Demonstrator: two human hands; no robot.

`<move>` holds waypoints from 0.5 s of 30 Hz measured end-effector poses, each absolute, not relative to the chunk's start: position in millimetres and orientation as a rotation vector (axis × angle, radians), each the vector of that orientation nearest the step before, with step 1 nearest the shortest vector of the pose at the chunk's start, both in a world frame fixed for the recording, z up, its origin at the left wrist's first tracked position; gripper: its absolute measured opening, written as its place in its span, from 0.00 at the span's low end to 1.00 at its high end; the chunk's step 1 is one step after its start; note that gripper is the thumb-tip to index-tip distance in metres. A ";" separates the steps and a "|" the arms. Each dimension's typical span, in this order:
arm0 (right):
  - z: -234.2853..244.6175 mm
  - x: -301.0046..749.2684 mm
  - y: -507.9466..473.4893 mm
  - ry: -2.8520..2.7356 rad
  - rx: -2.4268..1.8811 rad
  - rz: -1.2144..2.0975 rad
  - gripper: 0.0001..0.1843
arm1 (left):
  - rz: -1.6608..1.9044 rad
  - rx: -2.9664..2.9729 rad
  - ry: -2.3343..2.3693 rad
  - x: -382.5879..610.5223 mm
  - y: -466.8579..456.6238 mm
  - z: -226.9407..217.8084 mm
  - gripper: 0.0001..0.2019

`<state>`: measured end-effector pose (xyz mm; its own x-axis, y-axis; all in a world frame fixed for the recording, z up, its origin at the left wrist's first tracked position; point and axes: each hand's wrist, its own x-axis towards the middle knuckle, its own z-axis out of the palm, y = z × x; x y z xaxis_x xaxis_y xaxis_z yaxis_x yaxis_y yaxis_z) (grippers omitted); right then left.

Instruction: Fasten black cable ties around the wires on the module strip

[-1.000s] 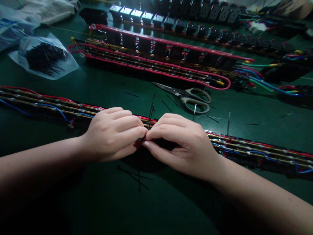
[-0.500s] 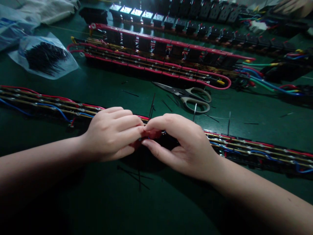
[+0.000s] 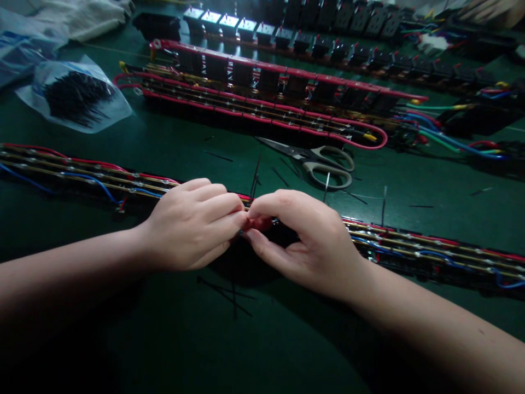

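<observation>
The wired strip passed beneath left hand and right hand, their fingertips close together; whether clamped, I could not tell. Probably it was stiff, blue wires delicate, best held by edges.

Left hand, mid-frame: bare, back side smooth, knuckles softly rounded. Right hand, just right of centre: bare too, fine creases at the index knuckle and wrinkles at the thumb base. Left forearm slim, bare out to the left edge, underside lost in shadow. Right forearm bare out to the lower right, one small dark spot there.
</observation>
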<state>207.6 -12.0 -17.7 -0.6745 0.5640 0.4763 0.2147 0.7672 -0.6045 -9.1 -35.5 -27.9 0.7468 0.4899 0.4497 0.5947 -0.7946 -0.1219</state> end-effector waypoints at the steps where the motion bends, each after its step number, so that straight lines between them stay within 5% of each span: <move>1: -18.3 207.6 -12.0 -2.282 -0.572 0.660 0.05 | -0.585 -2.691 -0.846 -9.0 -35.3 -27.6 0.09; 15: -23.7 209.1 -7.6 -2.352 -0.386 0.524 0.07 | -0.703 -2.783 -0.907 -10.4 -36.4 -29.8 0.08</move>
